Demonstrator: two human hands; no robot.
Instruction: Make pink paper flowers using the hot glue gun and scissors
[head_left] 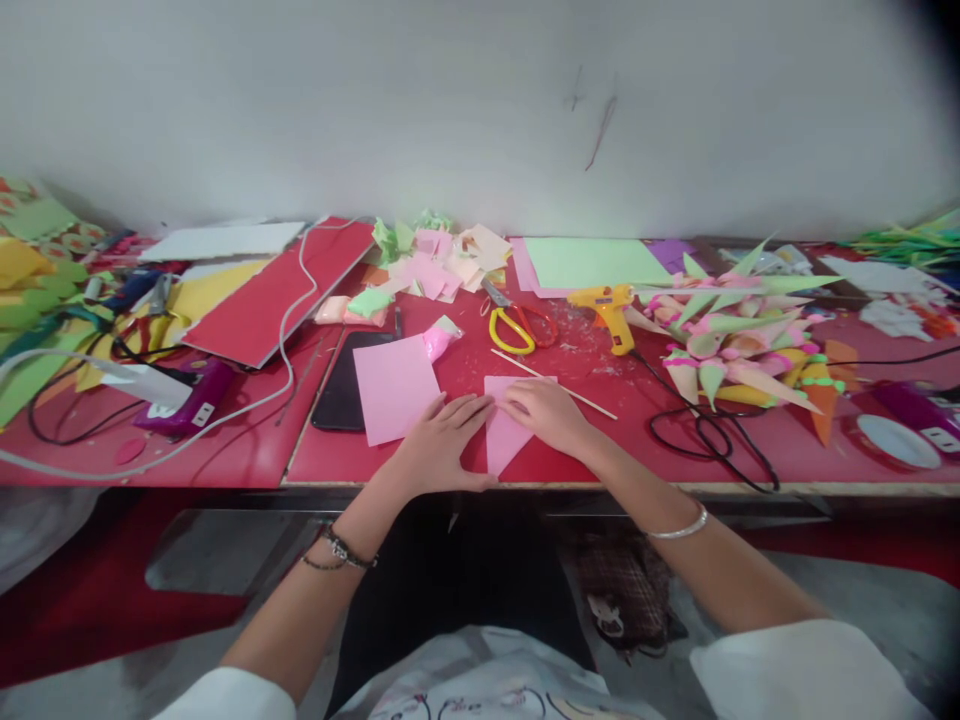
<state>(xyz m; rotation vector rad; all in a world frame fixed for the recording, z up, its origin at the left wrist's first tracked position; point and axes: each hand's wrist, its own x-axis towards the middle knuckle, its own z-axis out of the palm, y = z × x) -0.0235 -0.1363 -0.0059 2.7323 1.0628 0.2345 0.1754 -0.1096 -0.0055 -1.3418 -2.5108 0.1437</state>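
A pink paper piece (504, 443), folded to a slanted edge, lies at the table's front edge. My left hand (444, 445) is spread beside it, thumb apart, fingertips at the paper's left edge. My right hand (553, 415) rests on the paper's upper right part with fingers bent together and pressing on it. To the left, a flat pink square (397, 387) partly covers a dark phone (337, 395). A thin wooden stick (592, 402) lies behind my right hand. Beyond it are scissors with yellow and red handles (513, 330).
A yellow glue gun (616, 312) with a looping black cord sits right of the scissors. Paper flowers (720, 345) pile up at the right. Paper scraps (439, 265) and a green sheet (592, 262) lie at the back. A red board (281, 290) and white cable are at the left.
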